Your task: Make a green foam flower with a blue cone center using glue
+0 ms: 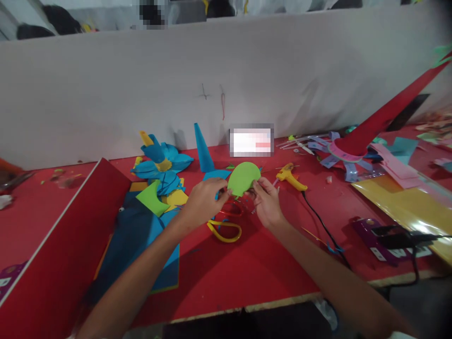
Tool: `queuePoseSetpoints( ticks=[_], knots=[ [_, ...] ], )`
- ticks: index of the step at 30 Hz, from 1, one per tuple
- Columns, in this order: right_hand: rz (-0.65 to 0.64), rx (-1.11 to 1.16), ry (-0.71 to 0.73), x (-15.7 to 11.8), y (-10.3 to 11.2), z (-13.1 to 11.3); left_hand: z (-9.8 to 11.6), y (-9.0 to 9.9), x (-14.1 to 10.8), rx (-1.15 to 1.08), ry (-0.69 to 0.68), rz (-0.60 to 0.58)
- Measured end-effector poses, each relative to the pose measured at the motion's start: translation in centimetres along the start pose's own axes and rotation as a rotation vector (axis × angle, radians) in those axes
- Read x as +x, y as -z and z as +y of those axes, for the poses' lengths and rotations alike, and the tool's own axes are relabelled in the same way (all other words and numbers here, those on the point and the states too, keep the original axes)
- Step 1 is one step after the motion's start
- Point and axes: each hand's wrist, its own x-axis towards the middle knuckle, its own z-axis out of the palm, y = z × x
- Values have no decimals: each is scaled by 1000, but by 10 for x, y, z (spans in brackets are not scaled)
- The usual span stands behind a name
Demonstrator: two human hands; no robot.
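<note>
**Bending, snagging and crowding are the likeliest troubles here**

The red surface [247, 268] is busy to the left, right and far side of the work, so a piece let go could, I judge, slide among similar offcuts and be lost from sight. Blue sheets [123, 249] lie at the left, partly beneath the left forearm; a careless sweep of that arm might drag or crease them.

Farther off, a blue cone [203, 149] stands beyond the left hand [208, 197], leaning slightly left. With so narrow a top and so light a look, it could tip if knuckles knocked it.

The left hand is nearly closed, its fingertips pinching the near left edge of a thin green piece [244, 178]. The right hand [267, 201] has its thumb and fingers drawn together on the right edge. The piece is held up between them, over the middle of the surface; uneven pulling or squeezing could buckle it or tear its small near tab.

Just right of the right hand lies a yellow glue gun [294, 180]. Whether it is hot cannot be told, but a sideways brush could burn, and a forearm catching its black cord [319, 219] might drag it.

Smallest, a yellow loop [228, 240] sits near the hands, where a wrist could snag.
</note>
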Motion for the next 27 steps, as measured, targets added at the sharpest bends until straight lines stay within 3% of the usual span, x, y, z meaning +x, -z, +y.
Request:
queuePoseSetpoints(
  ticks=[4,7,12,19,27],
  knots=[
    [39,42,-27,-3,-2,1,-2,-1,-1,99,33,-17],
    [52,-85,45,-7,-3,-2,-3,0,-1,133,91,36],
    [-81,-276,169,-19,-5,-8,-1,3,-1,167,157,105],
    [-369,-413,127,-26,-10,4,3,-3,-2,127,93,86],
    [-411,-474,105,-24,-7,7,7,-9,-4,97,45,70]
  ],
)
